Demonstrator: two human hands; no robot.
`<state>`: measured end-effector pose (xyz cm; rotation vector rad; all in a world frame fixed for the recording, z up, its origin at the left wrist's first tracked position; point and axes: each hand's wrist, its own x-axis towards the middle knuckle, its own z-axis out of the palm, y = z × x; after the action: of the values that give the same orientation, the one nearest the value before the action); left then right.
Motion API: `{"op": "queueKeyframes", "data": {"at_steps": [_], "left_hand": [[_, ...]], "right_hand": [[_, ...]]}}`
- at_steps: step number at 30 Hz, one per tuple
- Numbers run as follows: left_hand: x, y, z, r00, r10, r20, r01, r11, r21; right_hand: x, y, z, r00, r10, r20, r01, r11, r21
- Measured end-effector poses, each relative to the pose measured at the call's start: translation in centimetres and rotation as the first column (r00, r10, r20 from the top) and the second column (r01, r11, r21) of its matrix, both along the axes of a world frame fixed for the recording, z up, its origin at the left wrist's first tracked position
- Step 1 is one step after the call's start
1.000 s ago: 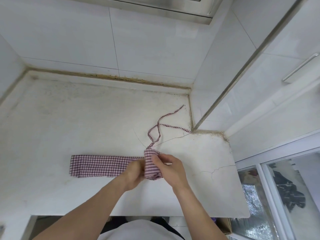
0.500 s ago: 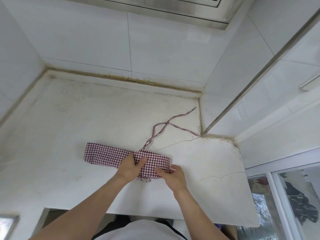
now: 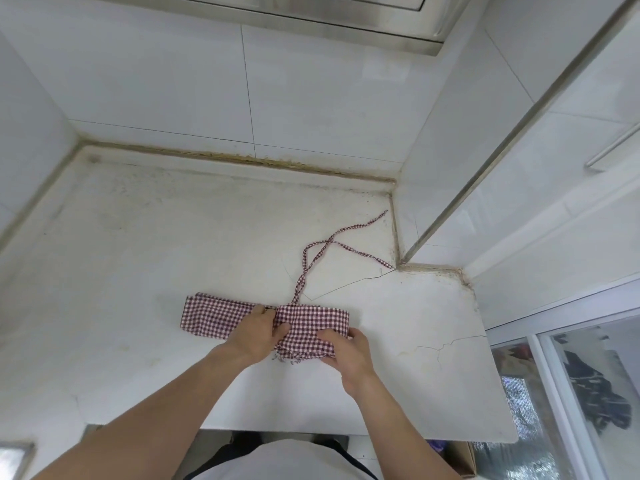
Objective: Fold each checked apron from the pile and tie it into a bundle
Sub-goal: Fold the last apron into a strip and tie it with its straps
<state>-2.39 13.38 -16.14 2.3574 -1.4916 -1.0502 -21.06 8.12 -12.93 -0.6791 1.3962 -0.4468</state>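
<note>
A red-and-white checked apron (image 3: pixel 214 318) lies folded into a long narrow strip on the white counter (image 3: pixel 138 258). Its right end is doubled over towards the middle. My left hand (image 3: pixel 258 332) presses on the strip's middle, fingers on the edge of the folded-over part. My right hand (image 3: pixel 341 344) holds the near right corner of that folded part flat. The apron's thin checked ties (image 3: pixel 332 244) trail away from the strip's far edge towards the back right corner, crossing each other.
Tiled walls close the counter at the back, left and right. A crack (image 3: pixel 349 284) runs across the counter right of the apron. The counter's front edge (image 3: pixel 311 431) is near my body. A glass door (image 3: pixel 588 393) stands at the lower right.
The apron's right end, lifted in both hands a second ago, has been laid flat over the strip. The ties have settled on the counter. My view has shifted left.
</note>
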Motion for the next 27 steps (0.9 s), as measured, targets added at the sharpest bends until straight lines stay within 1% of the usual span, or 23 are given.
{"op": "queueKeyframes", "data": {"at_steps": [3,5,8,9,10,13,15,16,17,18,19,20,21,22,23,25,26,27], "left_hand": [[-2.0,0.2,-0.4,0.999,0.038,-0.023,-0.039,0.998,-0.045],[-3.2,-0.1,-0.6,0.998,0.045,-0.045,-0.048,0.998,-0.047],[-4.7,-1.0,0.0,0.990,0.099,-0.098,-0.104,0.993,-0.052],[-5.0,-1.3,0.2,0.992,0.107,-0.065,-0.111,0.992,-0.060],[-5.1,-1.4,0.4,0.995,0.104,-0.001,-0.104,0.994,-0.042],[-4.5,-1.1,0.8,0.963,0.092,0.252,-0.100,0.995,0.019],[-3.6,-0.4,0.6,0.947,0.084,0.311,-0.091,0.996,0.010],[-3.0,0.0,0.2,0.950,0.108,0.294,-0.111,0.994,-0.007],[-2.4,0.4,-0.1,0.958,0.158,0.241,-0.153,0.987,-0.037],[-1.9,0.7,-0.5,0.964,0.216,0.157,-0.207,0.976,-0.074],[-1.4,0.7,-0.8,0.959,0.282,0.033,-0.277,0.954,-0.114],[-1.0,0.6,-0.9,0.931,0.348,-0.114,-0.361,0.925,-0.122],[-0.9,0.3,-0.7,0.879,0.404,-0.253,-0.436,0.896,-0.085],[-0.9,-0.1,-0.5,0.820,0.453,-0.349,-0.490,0.872,-0.019],[-1.0,-0.5,-0.2,0.763,0.504,-0.405,-0.532,0.845,0.050],[-1.4,-1.5,0.4,0.651,0.614,-0.447,-0.609,0.774,0.175],[-1.6,-1.9,0.7,0.618,0.640,-0.456,-0.619,0.754,0.220],[-1.9,-2.2,0.9,0.616,0.634,-0.468,-0.594,0.764,0.253]], "right_hand": [[-0.5,-0.3,0.7,0.996,-0.045,-0.075,0.039,0.996,-0.086],[-0.6,-0.4,1.4,0.985,-0.022,-0.174,-0.010,0.983,-0.184],[-0.6,-0.2,2.6,0.960,-0.010,-0.280,-0.086,0.941,-0.329],[-0.6,-0.2,3.0,0.946,-0.023,-0.323,-0.108,0.918,-0.381],[-0.7,-0.2,3.3,0.929,-0.042,-0.368,-0.130,0.893,-0.431],[-0.9,-0.6,3.5,0.846,-0.091,-0.526,-0.242,0.812,-0.531],[-0.8,-0.7,3.3,0.780,-0.105,-0.616,-0.334,0.764,-0.553],[-0.6,-0.7,3.1,0.757,-0.105,-0.645,-0.377,0.737,-0.561],[-0.4,-0.6,3.0,0.737,-0.099,-0.669,-0.417,0.712,-0.565],[-0.2,-0.5,2.9,0.721,-0.093,-0.687,-0.452,0.688,-0.567],[0.1,-0.4,2.7,0.710,-0.085,-0.699,-0.481,0.667,-0.570],[0.4,-0.3,2.6,0.706,-0.077,-0.704,-0.501,0.648,-0.573],[0.7,-0.3,2.5,0.706,-0.069,-0.705,-0.515,0.634,-0.577],[0.9,-0.4,2.3,0.708,-0.062,-0.704,-0.524,0.622,-0.582],[1.0,-0.5,2.2,0.708,-0.058,-0.704,-0.532,0.611,-0.586],[1.1,-0.8,1.9,0.707,-0.062,-0.704,-0.538,0.598,-0.593],[1.3,-0.9,1.7,0.703,-0.070,-0.708,-0.543,0.589,-0.598],[1.3,-1.0,1.6,0.695,-0.082,-0.714,-0.550,0.579,-0.602]]}}
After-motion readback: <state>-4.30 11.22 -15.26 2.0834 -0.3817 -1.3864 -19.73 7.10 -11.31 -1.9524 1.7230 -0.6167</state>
